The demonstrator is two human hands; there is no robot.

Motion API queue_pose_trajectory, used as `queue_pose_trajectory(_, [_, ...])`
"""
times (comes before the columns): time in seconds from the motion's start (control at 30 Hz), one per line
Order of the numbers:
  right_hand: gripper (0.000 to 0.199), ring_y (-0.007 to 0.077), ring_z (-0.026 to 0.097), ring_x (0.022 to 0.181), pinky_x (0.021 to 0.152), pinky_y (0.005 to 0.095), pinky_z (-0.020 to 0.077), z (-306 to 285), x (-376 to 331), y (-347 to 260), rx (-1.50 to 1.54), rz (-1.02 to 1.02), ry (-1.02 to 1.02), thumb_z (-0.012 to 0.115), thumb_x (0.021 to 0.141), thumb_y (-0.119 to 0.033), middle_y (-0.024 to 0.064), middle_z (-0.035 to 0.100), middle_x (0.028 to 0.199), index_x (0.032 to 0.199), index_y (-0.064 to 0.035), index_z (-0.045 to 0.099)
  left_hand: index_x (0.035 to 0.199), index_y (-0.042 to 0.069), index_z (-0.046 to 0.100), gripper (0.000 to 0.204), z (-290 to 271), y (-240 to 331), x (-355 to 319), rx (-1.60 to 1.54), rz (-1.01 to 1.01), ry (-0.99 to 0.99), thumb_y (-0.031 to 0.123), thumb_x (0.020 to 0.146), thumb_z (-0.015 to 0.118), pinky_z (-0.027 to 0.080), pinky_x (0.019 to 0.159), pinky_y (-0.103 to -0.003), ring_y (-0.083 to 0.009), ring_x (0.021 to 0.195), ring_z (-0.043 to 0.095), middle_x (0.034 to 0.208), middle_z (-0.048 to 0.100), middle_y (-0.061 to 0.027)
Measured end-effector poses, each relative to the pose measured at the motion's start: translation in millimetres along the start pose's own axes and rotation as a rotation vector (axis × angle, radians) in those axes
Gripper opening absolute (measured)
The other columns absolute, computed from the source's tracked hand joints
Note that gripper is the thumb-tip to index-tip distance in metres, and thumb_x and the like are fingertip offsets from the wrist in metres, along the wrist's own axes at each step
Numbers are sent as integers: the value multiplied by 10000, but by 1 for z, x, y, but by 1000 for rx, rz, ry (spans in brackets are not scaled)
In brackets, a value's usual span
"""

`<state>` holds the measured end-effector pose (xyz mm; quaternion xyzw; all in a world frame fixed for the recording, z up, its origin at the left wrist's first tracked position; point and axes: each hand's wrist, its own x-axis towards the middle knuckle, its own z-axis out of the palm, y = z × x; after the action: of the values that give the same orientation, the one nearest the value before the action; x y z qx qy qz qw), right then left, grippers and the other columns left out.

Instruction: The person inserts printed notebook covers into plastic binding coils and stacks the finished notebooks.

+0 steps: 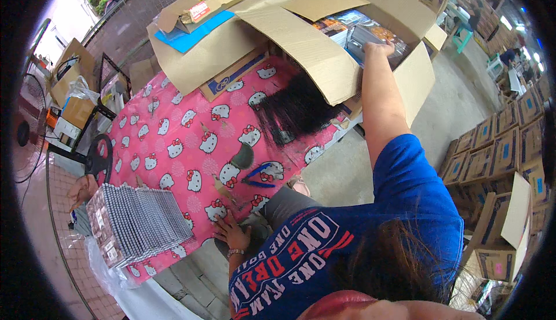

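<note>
My right arm stretches far forward into an open cardboard box [310,45] at the back right of the table. There my right hand [379,48] is closed on notebooks [360,35] with glossy covers, though its fingertips are partly hidden. Low at the table's near edge, my left hand [233,231] lies with fingers spread, holding nothing. Forward of it on the pink cartoon-print cloth [179,126] are a blue-handled plier-like tool [259,175] and a dark green rounded piece [243,155]. A tall stack of spiral-bound notebooks [142,221] stands at the near left corner.
A mass of thin black strands [301,108] lies by the box. Behind it sit a smaller carton [202,4] and a blue sheet [194,33]. A fan [29,126] stands far left. Stacked cartons [498,140] line the right side, near an open one [498,233].
</note>
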<state>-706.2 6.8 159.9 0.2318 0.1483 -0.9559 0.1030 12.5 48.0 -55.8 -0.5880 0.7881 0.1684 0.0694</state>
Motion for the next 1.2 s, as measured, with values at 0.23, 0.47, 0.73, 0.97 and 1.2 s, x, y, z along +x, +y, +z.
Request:
queue_pose_trajectory(0.23, [590, 270, 447, 1293, 1108, 441, 283, 4, 12, 3, -76, -116, -104, 463, 831, -373, 130, 479, 1400, 1342, -78, 470, 1529, 236, 109, 1075, 3, 0, 0, 9, -9, 2, 395, 705, 780, -7, 1048, -732, -543, 1399, -80, 1560, -81, -253])
queue_pose_trajectory(0.47, [559, 268, 417, 1322, 1132, 470, 222, 4, 29, -6, 31, -208, -271, 310, 918, -390, 113, 465, 1418, 1368, -89, 448, 1529, 215, 111, 1089, 5, -2, 1, 35, 13, 6, 410, 695, 782, -4, 1042, -740, -542, 1399, -85, 1560, -84, -251])
queue_pose_trajectory(0.73, [712, 298, 256, 1418, 1154, 515, 64, 6, -13, -1, -85, 14, 7, 326, 921, -534, 110, 320, 1527, 1476, -89, 299, 1531, 248, 104, 1096, 1, -2, 1, 48, -4, -10, 430, 686, 778, 3, 1048, -736, -539, 1401, -72, 1566, -85, -232])
queue_pose_trajectory(0.97, [678, 321, 491, 1227, 1035, 521, 367, -1, 51, -19, -164, -32, -73, 535, 879, -541, 133, 481, 1385, 1361, -73, 442, 1532, 255, 90, 1106, 15, -6, 9, 40, 40, 33, 438, 683, 774, -6, 1052, -729, -536, 1404, -59, 1568, -83, -231])
queue_pose_trajectory(1.2, [634, 319, 611, 1061, 886, 473, 520, 9, -4, 4, -155, -98, 239, 679, 846, -416, 137, 571, 1273, 1296, -11, 490, 1534, 247, 90, 1139, 17, -17, 0, 41, -2, 6, 460, 655, 782, -27, 1040, -739, -534, 1404, -83, 1565, -51, -253])
